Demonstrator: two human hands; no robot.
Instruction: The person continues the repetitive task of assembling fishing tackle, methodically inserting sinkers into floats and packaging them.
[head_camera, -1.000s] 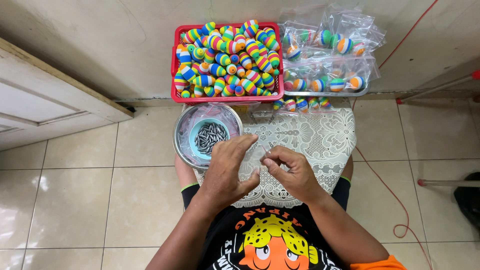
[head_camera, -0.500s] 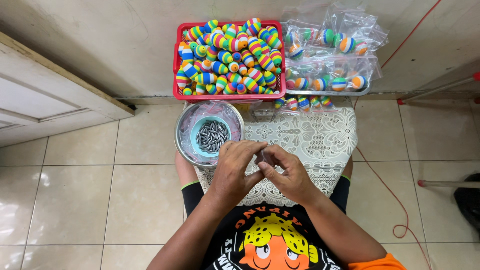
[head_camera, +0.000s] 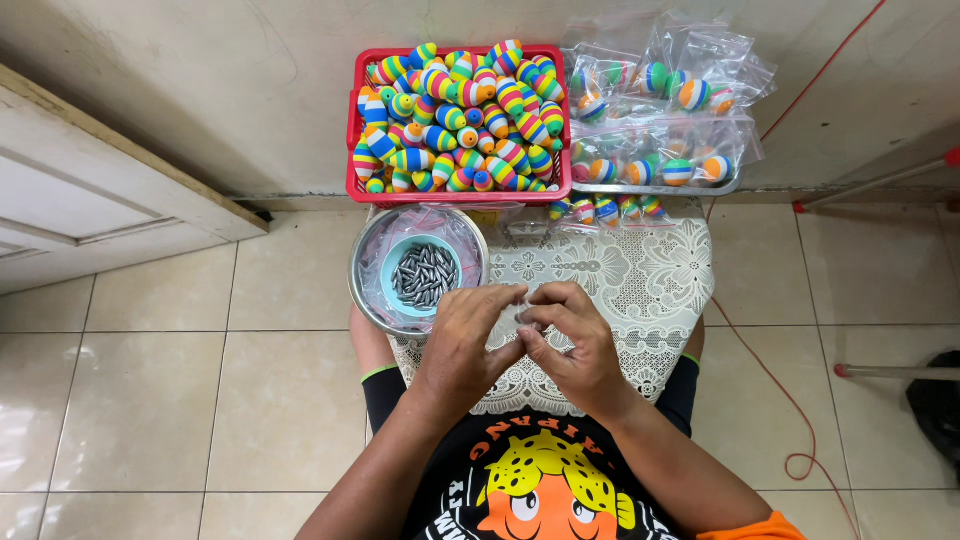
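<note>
Your two hands meet over the white lace cloth (head_camera: 640, 275) on your lap. Between your fingertips is a small clear plastic bag (head_camera: 518, 322). It is see-through and mostly hidden, so you cannot tell what is inside. Your left hand (head_camera: 462, 345) curls around its left side. Your right hand (head_camera: 572, 345) pinches its right side with bent fingers. Both hands grip the bag.

Just beside your left hand sits a round metal bowl (head_camera: 368, 290). Inside it is a small blue cup (head_camera: 392, 268) full of grey metal weights (head_camera: 424, 275). Farther away, by the wall, a red basket (head_camera: 352, 150) holds many striped rainbow floats (head_camera: 460, 115). To its right lie packed bags of floats (head_camera: 660, 110).
</note>
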